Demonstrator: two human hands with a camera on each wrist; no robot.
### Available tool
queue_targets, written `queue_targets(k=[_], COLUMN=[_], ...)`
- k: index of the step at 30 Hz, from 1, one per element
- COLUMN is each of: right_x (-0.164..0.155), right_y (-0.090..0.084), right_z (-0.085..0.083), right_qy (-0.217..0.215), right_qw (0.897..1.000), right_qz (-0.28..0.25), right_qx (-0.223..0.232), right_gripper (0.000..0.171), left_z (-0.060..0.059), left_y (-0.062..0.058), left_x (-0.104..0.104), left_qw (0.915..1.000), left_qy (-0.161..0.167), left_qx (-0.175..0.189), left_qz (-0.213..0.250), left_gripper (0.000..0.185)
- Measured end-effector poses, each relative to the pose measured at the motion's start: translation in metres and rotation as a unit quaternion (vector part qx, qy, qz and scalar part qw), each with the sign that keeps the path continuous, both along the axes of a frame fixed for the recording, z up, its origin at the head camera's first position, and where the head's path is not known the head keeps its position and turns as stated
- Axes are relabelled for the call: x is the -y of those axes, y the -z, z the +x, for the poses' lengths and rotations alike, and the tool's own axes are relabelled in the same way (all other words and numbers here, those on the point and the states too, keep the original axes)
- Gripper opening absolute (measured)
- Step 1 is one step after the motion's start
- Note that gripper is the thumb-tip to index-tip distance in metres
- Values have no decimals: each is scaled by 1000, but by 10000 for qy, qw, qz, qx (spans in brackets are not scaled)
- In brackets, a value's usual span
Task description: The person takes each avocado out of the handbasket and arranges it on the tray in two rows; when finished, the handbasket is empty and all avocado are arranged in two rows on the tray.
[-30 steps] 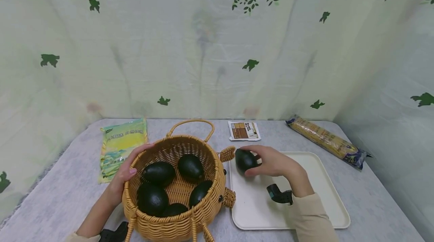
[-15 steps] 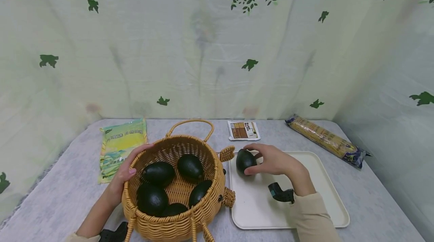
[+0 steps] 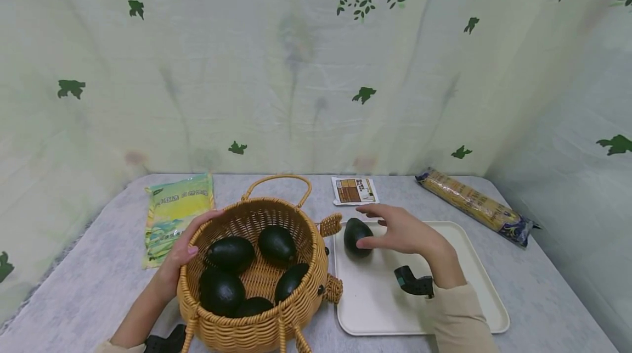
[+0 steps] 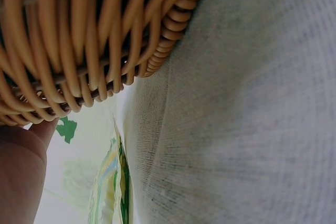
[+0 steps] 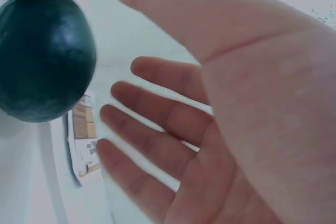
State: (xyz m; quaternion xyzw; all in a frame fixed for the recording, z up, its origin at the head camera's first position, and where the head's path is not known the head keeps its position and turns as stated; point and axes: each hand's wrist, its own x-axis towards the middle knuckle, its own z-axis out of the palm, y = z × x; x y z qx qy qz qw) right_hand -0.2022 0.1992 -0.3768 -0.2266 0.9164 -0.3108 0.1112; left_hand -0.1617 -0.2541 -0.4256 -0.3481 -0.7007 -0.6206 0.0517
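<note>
A dark green avocado (image 3: pixel 356 236) lies at the left part of the white tray (image 3: pixel 419 320). My right hand (image 3: pixel 406 231) is beside it with fingers spread; the right wrist view shows the palm (image 5: pixel 220 177) and several fingers apart from the avocado (image 5: pixel 47 56). My left hand (image 3: pixel 180 257) grips the left rim of a wicker basket (image 3: pixel 257 336) with a loop handle and animal-like ears. Several avocados lie inside it, including one avocado (image 3: pixel 231 253) on the left. In the left wrist view the basket wall (image 4: pixel 79 35) hides most of the left hand (image 4: pixel 21 171).
A yellow-green packet (image 3: pixel 178 216) lies behind my left hand. At the back are a small white-and-brown packet (image 3: pixel 355 191) and, to the right, a long gold-and-blue package (image 3: pixel 476 207). A leaf-printed curtain (image 3: pixel 316 67) closes off the table's far side.
My right hand has loosened from the avocado, its fingers opening wider and drawing slightly right, while the avocado stays on the tray. The left hand and basket hold still.
</note>
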Motion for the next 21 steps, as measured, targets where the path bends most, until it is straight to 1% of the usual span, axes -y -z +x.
queue_targets(k=[6,11,13,17,19,21], right_x=[0,2,5,15,21,29], right_y=[-10,-16,-18,-24,-25,-27], right_z=[4,7,8,13,14,16], right_qy=[109,102,53,-54,-181,-324], right_qw=[9993,9955,9926,9848,9797,9752], right_qz=[-189,-588,-757,-1152,-1408,-1664], right_qx=[-314,-739,-947,-1298,-1414,-1425], right_gripper=[77,67,62,57,55,54], left_z=[0,-1,-1,-1,-1,0], left_y=[1,1,1,1,0,0], left_x=[-2,-3,-3,-2,-1,-1], left_qw=[9999,9999,9999,9997,9995,9994], left_qy=[-58,-30,2,60,57,63], left_qx=[103,136,160,235,298,322], left_qz=[-46,-34,-1,41,59,69], left_gripper=[63,63,63,63,63,63])
